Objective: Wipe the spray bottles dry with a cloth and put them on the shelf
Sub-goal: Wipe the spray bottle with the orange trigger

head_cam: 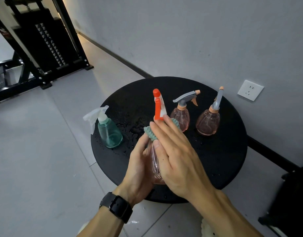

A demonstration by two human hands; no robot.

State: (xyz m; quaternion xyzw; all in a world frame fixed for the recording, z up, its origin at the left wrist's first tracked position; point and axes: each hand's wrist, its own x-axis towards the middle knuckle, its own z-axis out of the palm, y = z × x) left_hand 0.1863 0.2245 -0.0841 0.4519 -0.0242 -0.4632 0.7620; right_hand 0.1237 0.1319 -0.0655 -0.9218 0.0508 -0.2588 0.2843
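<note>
Pink bottle with the orange-red trigger (155, 161): held above the near part of the round black table (220, 168), tilted, nozzle pointing away from me. My left hand (140, 170) cups the clear pink body from the left, fingers curled round it. My right hand (174, 154) lies flat over the bottle's upper side, fingers straight and close together, pressing the green nubbly cloth (151, 133) against the neck. Cloth shows only at my fingertips, beside the trigger base; the rest is hidden under the palm.

Table surface: water droplets scattered across the left and middle.

Other bottles, all upright on the table: teal bottle with a white trigger (109, 132) at the left edge; two pink bottles with grey triggers, one (180, 117) just behind my right fingertips, the other (208, 122) further right, near the wall.

Black watch (119, 207) on my left wrist. White wall socket (250, 90) at right. Black metal rack (44, 47) far left on the tiled floor.
</note>
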